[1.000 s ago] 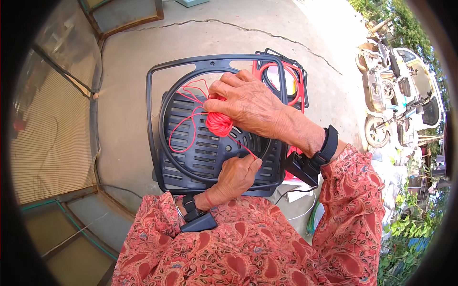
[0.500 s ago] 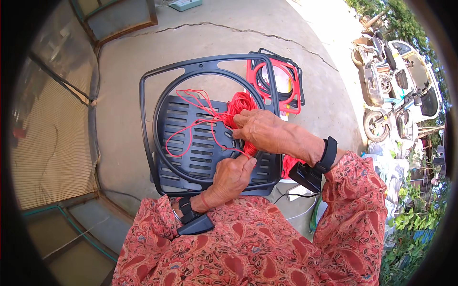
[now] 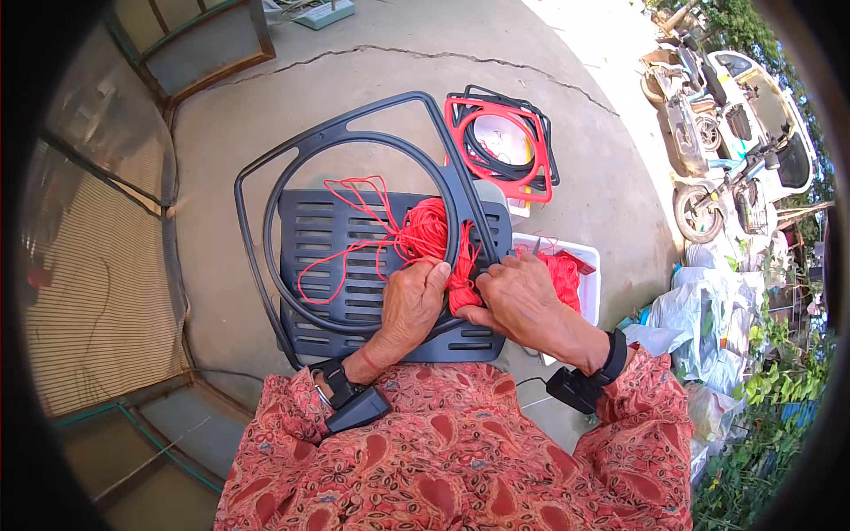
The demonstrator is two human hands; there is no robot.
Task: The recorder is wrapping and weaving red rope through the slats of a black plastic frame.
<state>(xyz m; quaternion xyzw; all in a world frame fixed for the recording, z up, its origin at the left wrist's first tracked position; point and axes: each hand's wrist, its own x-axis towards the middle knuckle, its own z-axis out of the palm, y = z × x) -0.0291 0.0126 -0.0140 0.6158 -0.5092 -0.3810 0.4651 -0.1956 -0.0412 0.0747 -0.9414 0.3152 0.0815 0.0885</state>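
Lower and farther right than half a second ago, my right hand [image 3: 522, 299] closes on the outer bar [image 3: 478, 217] of the black frame [image 3: 454, 177], which now stands more to the left. My left hand [image 3: 410, 303], near the centre, is clamped on its inner ring [image 3: 454, 228]. Red cord [image 3: 423, 228] lies bunched mid-view over the black slatted board [image 3: 354, 232], part of it between my hands; whether either one also pinches it, I can't quite tell.
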